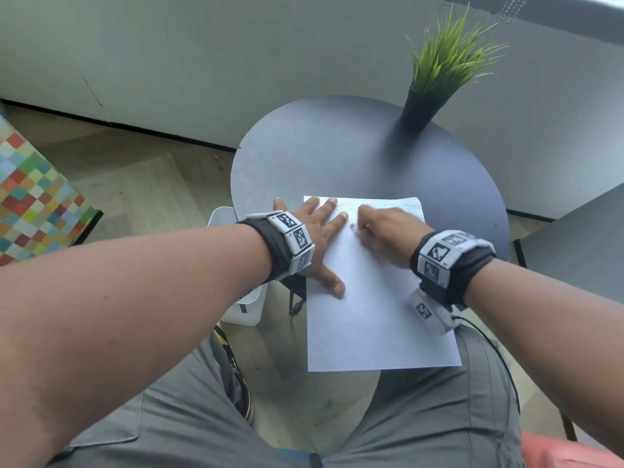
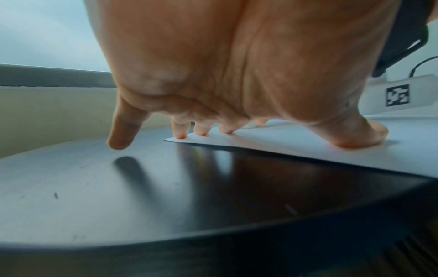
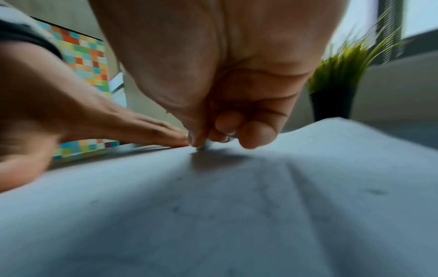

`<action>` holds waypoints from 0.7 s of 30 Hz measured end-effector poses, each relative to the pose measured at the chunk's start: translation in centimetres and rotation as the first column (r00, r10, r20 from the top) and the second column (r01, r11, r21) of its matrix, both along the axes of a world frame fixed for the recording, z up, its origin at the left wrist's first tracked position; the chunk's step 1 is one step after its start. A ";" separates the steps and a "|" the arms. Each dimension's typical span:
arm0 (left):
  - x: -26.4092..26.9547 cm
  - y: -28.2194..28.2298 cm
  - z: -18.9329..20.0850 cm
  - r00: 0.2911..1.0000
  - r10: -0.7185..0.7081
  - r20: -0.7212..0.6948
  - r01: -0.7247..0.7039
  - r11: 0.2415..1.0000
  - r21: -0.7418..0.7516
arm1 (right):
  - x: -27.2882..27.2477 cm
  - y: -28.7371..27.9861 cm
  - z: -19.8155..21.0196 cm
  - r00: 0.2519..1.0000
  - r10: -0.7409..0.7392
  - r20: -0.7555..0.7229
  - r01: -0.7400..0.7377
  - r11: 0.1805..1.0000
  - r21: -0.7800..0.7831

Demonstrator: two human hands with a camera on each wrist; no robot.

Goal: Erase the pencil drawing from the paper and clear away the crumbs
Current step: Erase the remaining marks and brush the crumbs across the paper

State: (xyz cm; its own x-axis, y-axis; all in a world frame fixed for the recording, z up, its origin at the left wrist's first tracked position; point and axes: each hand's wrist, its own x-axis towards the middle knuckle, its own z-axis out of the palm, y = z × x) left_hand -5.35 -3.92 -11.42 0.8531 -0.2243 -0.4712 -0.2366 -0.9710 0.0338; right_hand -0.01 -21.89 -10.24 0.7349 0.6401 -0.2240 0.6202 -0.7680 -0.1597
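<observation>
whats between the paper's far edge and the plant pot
Only bare dark table lies between the paper and the plant pot, seen in the head view.

Light: soft daylight from the window [image 3: 419, 16] at the tabletop's far edge.
Shadows: faint; finger shadow on the table [image 2: 132, 168].
Glare: pale sheen on the tabletop.
Blur: right hand [image 1: 385, 231] smeared; right wrist view soft.
Distortion: edges bowed.

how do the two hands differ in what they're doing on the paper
The left hand lies flat with fingers spread, pressing the paper down; the right hand is curled, pinching a small eraser against the sheet. The left looks sharp, the right motion-blurred. Both touch the paper's far end.
</observation>
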 end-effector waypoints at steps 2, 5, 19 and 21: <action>0.0 0.1 0.0 1.000 0.000 -0.001 0.000 1.000 0.005 | -0.3 0.0 -0.1 1.000 -0.007 0.015 0.006 1.000 0.025; 0.0 -0.1 0.4 1.000 0.002 -0.026 -0.002 1.000 -0.005 | -3.5 1.0 -0.9 0.961 0.237 -0.142 -0.236 0.971 0.026; 0.0 0.0 -0.2 1.000 0.006 -0.003 -0.006 1.000 -0.003 | -1.3 0.3 -0.1 1.000 0.004 -0.012 -0.003 0.997 0.074; -0.1 -0.1 0.1 1.000 0.000 -0.013 0.000 1.000 0.000 | -3.1 1.3 -0.1 0.990 0.103 -0.097 -0.094 0.991 0.097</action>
